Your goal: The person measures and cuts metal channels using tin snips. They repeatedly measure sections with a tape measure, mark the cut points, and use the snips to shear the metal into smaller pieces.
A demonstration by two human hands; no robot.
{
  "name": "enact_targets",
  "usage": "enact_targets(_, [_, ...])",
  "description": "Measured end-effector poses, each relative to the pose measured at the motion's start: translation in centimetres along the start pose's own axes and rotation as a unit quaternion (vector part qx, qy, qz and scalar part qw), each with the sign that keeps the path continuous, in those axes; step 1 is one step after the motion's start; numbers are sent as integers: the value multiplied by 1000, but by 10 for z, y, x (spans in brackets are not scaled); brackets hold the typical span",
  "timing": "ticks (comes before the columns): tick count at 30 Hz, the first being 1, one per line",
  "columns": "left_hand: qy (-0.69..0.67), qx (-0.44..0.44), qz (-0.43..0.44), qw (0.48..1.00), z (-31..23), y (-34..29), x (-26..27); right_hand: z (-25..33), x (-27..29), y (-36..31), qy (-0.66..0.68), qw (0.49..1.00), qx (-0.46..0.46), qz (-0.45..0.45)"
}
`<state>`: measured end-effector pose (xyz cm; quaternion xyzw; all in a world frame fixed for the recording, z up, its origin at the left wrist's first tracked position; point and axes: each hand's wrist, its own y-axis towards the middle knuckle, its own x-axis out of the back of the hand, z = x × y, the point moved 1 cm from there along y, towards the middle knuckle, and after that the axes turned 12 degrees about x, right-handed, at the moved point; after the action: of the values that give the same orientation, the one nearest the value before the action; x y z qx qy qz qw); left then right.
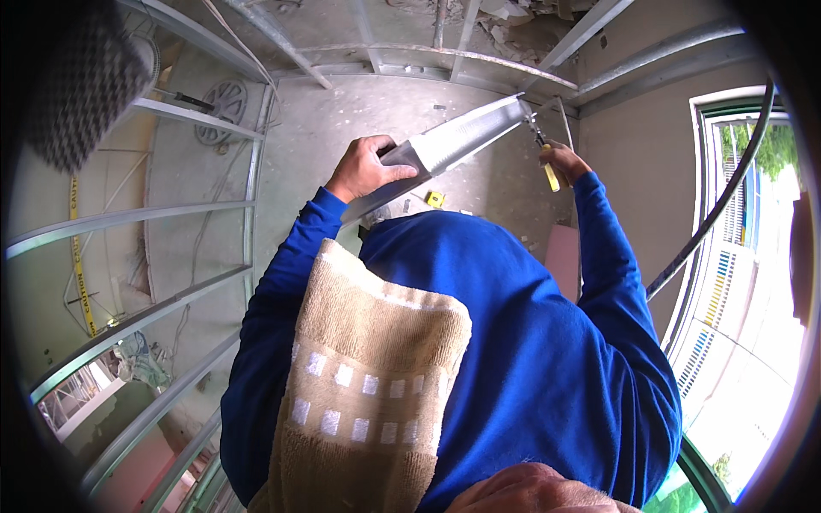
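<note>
My left hand (366, 169) grips a silver metal stud (462, 137), a U-shaped channel, with the thumb on its near face and the fingers over the far edge. The stud slants up and away to the right; its near end passes behind my blue sleeve and body. In my right hand (564, 161) are yellow-handled snips (548, 171), held closed in the fingers. Their metal jaws are at the stud's far right end; whether they bite into it is too small to tell. A yellow tape measure (435, 199) lies on the floor below the stud.
Metal framing (192, 209) rises along the left, with yellow barrier tape (81, 282) beyond it. A round grey fan (224, 111) stands behind the frame. Rubble (522, 34) lies at the far side. A bright window (727, 256) and a dark cable (727, 197) are at the right.
</note>
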<state>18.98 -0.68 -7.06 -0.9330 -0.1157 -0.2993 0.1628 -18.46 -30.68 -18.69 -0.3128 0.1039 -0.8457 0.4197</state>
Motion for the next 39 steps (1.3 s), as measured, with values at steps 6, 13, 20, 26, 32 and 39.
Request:
enact_targets(6, [-15,-17,-123,992,10,7,-4,54,-34,-83,374,915,149,-33])
enact_targets(13, [-80,-16,-139,987,7,12,-7,82,-132,-120,573,785,114,206])
enact_targets(20, [-31,6,-145,989,4,10,-15,85,-139,-123,623,736,68,257])
enact_targets(26, [-30,-4,-174,984,-4,4,-22,79,-136,-131,564,795,73,212])
enact_targets(32, [18,-21,-199,980,-17,-1,-10,106,-83,-132,125,971,175,106])
enact_targets(39, [66,-40,-190,979,-28,-5,-7,116,-114,-141,11,972,211,102])
